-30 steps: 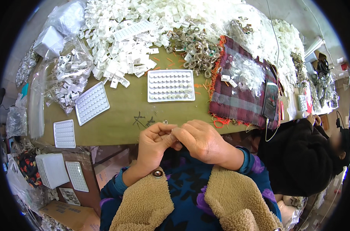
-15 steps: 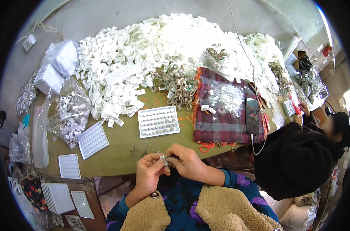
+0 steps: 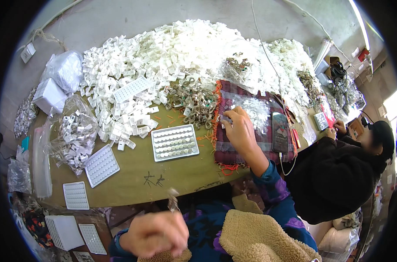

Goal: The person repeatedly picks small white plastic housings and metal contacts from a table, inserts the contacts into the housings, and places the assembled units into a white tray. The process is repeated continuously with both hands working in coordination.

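My left hand [image 3: 157,233] is low near my lap, smeared by motion, with the fingers curled. Just beyond its knuckles is a small shiny blurred thing [image 3: 173,200]; whether the hand holds it cannot be made out. Over the left part of a plaid cloth [image 3: 227,150], my right hand [image 3: 241,131] has its fingers bent, the tips closed on a small white plastic piece [image 3: 225,118]. Beside that hand lies a heap of clear-white small parts [image 3: 256,112]. A white tray [image 3: 175,143] with rows of round pieces sits left of the cloth.
A large heap of white plastic pieces [image 3: 163,48] covers the table's back. Metal parts [image 3: 196,102] lie before it. A phone [image 3: 279,133] with a cable rests on the cloth. Bagged pieces [image 3: 76,139] and another tray [image 3: 101,166] stand left. A person in black [image 3: 338,174] works at right.
My hands were together at the table's front edge, holding a small white piece. The right has moved forward to the cloth; the left has dropped toward my lap. The view has shifted slightly.
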